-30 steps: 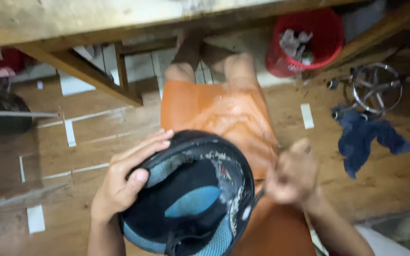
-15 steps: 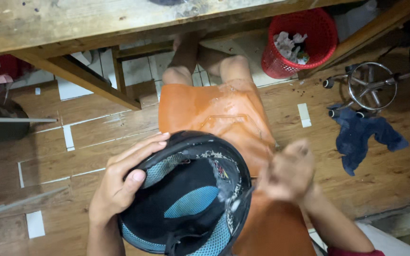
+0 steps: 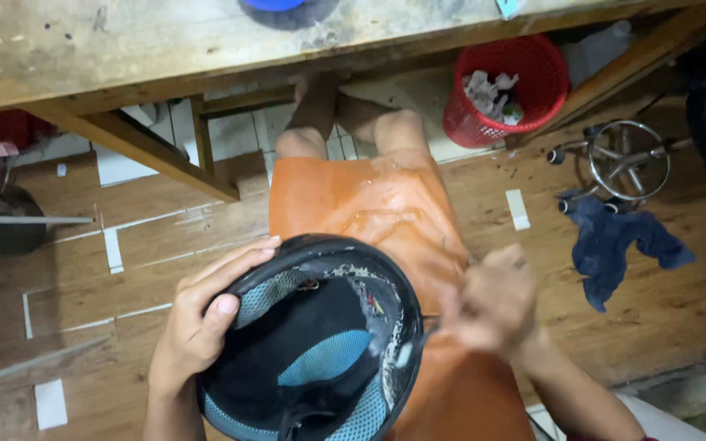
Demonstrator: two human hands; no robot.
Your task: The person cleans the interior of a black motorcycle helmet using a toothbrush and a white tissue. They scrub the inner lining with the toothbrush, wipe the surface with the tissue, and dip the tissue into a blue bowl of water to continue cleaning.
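While the person is sitting w/ knees under the counter, the view is looking straight down at the lap.

Helmet: black helmet point(image 3: 320, 343) is lying upside down on the lap, opening facing up; blue mesh lining and black padding are showing inside, w/ pale crumbly residue along the right inner rim.

Left hand: left hand point(image 3: 202, 322) is gripping the helmet's left rim, thumb hooking inside over the lining, fingers wrapping around the outer shell.

Right hand: right hand point(image 3: 488, 302) is hovering just beside the helmet's right edge, above the lap; fingers are curling inward, but motion blur is hiding whether it is pinching anything, so cannot tell if closed or holding sth.

Shorts: orange shorts point(image 3: 369, 204) are covering the thighs beneath the helmet, w/ wet-looking patches near the knees.

Counter: worn wooden counter point(image 3: 124, 49) is running across the top of the view; a blue round object point(image 3: 275, 4) is sitting at its far edge, mostly cut off.

Basket: red plastic basket point(image 3: 508, 86) is standing on the floor under the counter, right of the legs, holding crumpled paper scraps.

Rag: dark blue rag point(image 3: 614, 245) is lying on the wooden floor point(image 3: 83, 278), well apart from the helmet, to the right.

Chair base: metal ring chair base point(image 3: 627, 159) w/ casters is sitting just above the rag, touching its upper edge.
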